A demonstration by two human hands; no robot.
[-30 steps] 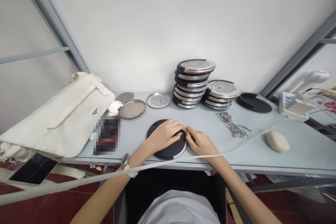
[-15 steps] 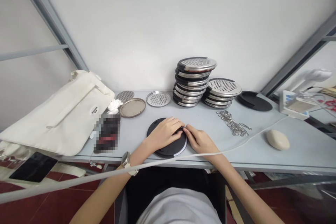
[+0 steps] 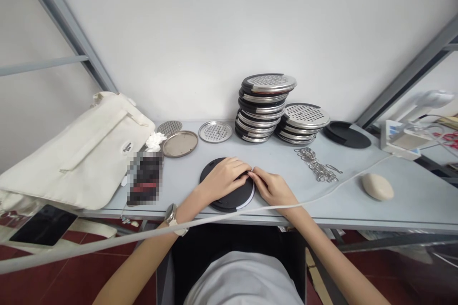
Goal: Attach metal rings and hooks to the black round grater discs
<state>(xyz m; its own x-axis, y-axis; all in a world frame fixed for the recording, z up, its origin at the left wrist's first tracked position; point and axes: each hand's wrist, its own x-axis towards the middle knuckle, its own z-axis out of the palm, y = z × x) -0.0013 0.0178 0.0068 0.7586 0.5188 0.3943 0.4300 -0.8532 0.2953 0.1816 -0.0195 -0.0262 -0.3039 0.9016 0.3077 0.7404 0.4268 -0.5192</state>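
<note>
A black round disc (image 3: 232,198) lies flat near the table's front edge, with a pale rim strip along its lower right. My left hand (image 3: 224,178) rests across its top, thumb and fingers closed at the disc's upper right edge. At that same edge my right hand (image 3: 275,188) pinches with thumb and forefinger, the fingertips of both hands nearly meeting. Whatever small piece sits between them is mostly hidden. Farther right lies a pile of thin metal wire clips (image 3: 315,164).
Behind stand a tall stack of round metal graters (image 3: 263,109) with black rims and a shorter grater stack (image 3: 304,121). Loose metal discs (image 3: 180,144) and a white bag (image 3: 82,152) are left. A white cable (image 3: 222,217) crosses in front; a beige oval object (image 3: 378,187) lies right.
The view has shifted slightly. Both hands stay at the disc's upper right edge, with only small movements of the fingertips.
</note>
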